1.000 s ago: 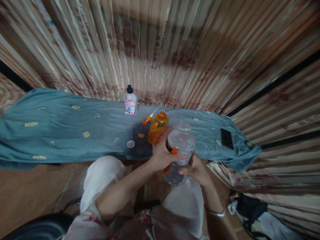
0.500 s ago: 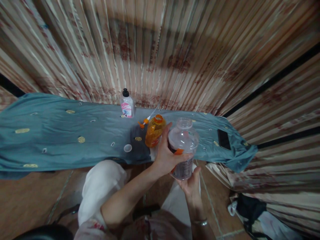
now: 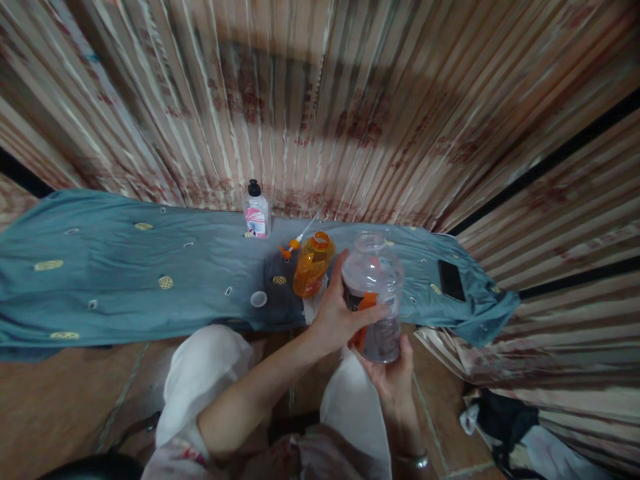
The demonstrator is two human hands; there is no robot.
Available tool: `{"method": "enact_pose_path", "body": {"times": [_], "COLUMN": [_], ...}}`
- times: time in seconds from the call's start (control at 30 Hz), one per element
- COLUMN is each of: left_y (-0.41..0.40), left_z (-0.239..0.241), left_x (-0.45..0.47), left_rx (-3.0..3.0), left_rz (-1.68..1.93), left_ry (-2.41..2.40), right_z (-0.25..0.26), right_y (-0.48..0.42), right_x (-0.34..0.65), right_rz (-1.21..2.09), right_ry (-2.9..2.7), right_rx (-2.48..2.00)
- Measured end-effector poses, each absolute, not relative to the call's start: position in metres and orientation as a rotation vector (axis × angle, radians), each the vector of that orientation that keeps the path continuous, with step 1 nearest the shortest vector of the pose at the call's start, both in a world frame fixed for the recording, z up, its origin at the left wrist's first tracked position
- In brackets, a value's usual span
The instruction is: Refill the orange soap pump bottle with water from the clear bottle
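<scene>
My left hand (image 3: 339,313) grips the side of a clear plastic bottle (image 3: 375,293) with an open neck and an orange label, held upright above my knees. My right hand (image 3: 391,373) cups the bottle's base from below, fingers curled round it. Just behind the left hand an orange bottle (image 3: 313,263) with an open mouth stands on the blue-green cloth (image 3: 125,273). A small white cap (image 3: 259,299) lies on the cloth to its left.
A small white bottle with a black cap (image 3: 257,212) stands at the back by the striped curtain (image 3: 320,100). An orange-tipped syringe (image 3: 295,244) lies near it. A black phone (image 3: 451,280) rests on the cloth's right end. Dark bag (image 3: 500,423) on the floor at right.
The clear bottle has swung from tilted toward me to upright. My right hand slid from its side to under its base. The left hand kept its grip.
</scene>
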State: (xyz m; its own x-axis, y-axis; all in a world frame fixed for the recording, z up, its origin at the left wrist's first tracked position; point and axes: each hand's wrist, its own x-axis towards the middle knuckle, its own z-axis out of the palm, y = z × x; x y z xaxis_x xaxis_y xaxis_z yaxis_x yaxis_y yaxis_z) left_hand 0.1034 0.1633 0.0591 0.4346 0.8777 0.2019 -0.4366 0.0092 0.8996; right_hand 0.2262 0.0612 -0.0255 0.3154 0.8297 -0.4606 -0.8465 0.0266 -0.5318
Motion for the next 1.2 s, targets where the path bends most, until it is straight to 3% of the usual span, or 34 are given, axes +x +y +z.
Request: {"method": "enact_pose_path", "body": {"times": [0.33, 0.73, 1.2], "left_y": [0.204, 0.255, 0.254], "left_z": [0.039, -0.027, -0.028], "left_x": [0.034, 0.049, 0.061], "left_rx": [1.782, 1.692, 1.849], "left_rz": [1.405, 1.272, 1.295], "left_ry": [0.842, 0.914, 0.887], "right_z": [0.0, 0.008, 0.024], "right_y": [0.061, 0.074, 0.074], "right_x": [0.264, 0.276, 0.297], "right_rz": [1.218, 1.222, 1.034], "right_ry": [-0.164, -0.25, -0.261], "right_rx": [-1.053, -1.179, -1.279]}}
